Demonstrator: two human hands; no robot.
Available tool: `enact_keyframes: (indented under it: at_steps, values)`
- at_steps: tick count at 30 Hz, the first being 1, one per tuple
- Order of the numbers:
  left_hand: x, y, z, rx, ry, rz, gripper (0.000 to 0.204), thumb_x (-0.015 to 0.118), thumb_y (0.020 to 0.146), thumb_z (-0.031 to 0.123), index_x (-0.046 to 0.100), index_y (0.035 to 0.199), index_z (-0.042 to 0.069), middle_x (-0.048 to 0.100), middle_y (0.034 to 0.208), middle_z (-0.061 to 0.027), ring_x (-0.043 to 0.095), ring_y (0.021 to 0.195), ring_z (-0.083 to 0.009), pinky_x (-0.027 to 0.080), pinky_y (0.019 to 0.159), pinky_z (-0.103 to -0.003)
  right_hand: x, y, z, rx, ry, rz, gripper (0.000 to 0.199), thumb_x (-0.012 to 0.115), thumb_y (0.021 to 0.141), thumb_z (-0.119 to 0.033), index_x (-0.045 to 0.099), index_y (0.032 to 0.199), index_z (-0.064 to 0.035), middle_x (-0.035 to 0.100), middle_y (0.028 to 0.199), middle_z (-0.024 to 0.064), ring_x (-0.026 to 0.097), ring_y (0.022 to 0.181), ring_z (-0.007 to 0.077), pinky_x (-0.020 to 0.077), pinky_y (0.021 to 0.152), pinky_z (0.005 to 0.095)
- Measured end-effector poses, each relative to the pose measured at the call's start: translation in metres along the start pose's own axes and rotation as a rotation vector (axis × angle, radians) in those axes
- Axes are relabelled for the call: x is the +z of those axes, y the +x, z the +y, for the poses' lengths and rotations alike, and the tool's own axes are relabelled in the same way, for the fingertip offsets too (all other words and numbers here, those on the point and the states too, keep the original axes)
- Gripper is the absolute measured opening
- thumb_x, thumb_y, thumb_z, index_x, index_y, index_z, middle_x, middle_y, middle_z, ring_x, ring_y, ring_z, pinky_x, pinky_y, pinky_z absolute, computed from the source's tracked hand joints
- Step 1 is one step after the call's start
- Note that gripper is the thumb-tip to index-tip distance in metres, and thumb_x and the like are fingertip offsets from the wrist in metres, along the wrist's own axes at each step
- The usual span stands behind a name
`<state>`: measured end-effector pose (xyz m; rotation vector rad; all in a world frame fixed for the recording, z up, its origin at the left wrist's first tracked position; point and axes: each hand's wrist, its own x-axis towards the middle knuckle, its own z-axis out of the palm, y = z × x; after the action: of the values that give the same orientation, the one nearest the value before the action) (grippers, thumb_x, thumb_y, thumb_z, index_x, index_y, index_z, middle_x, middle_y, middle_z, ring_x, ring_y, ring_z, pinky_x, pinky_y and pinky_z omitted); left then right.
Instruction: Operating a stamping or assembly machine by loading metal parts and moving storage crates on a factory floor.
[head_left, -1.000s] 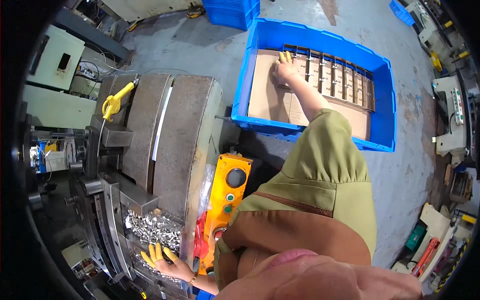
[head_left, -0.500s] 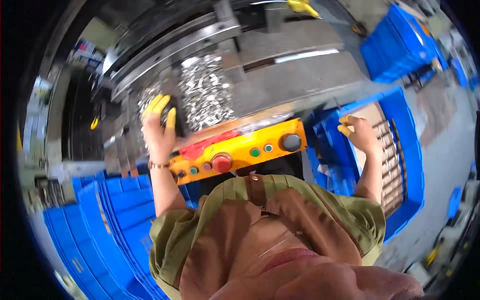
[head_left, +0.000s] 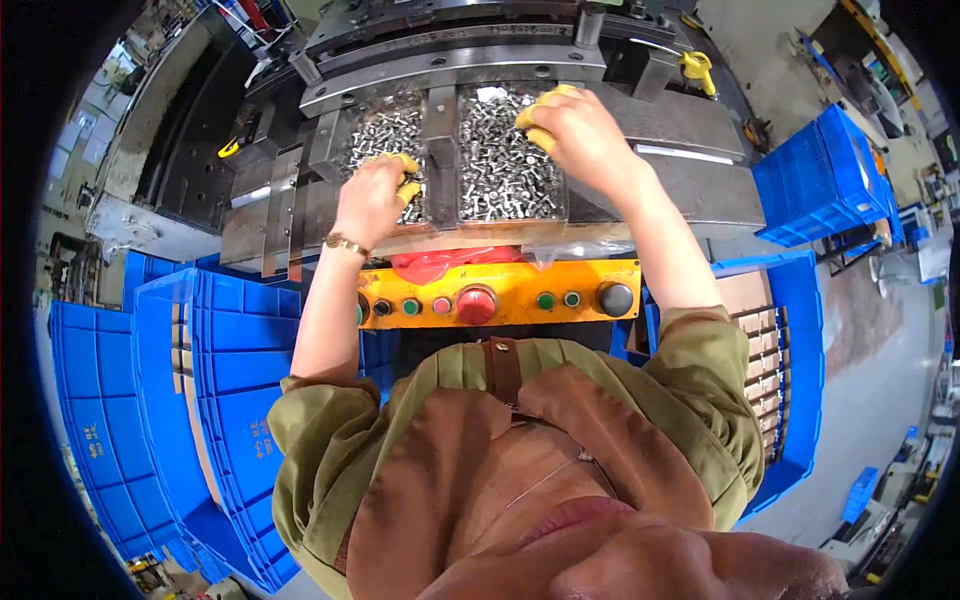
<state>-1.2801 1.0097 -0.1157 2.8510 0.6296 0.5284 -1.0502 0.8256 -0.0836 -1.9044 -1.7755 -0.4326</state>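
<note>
Holds left hand curled over left metal parts, right hand curled by far-right edge of right metal parts, can't tell if pinching any, with heaps side by side beyond button panel, likely for easy two-handed reach.

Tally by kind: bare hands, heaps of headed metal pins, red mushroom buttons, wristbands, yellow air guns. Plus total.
Hands: 2 (left hand, right hand)
Headed-pin heaps: 2 (left heap, right heap)
Red mushroom button: 1
Wristband: 1
Yellow air gun: 1
Total: 7
</note>
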Motion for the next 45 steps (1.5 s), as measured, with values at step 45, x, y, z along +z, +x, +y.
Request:
enact_keyframes:
  at_steps: [45]
  values:
    - [-0.073,0.008,-0.059,-0.239,-1.745,0.230,0.031,0.056,0.093,0.005,0.057,0.122,-0.004,0.065,0.108,-0.0170,0.067,0.090,-0.0221,0.057,0.078,-0.028,0.034,0.208,0.081,-0.102,-0.166,0.296,0.027,0.063,0.087,-0.020,0.067,0.113,-0.0132,0.067,0.110,0.0083,0.064,0.094,0.0262,0.0489,0.083,0.0327]
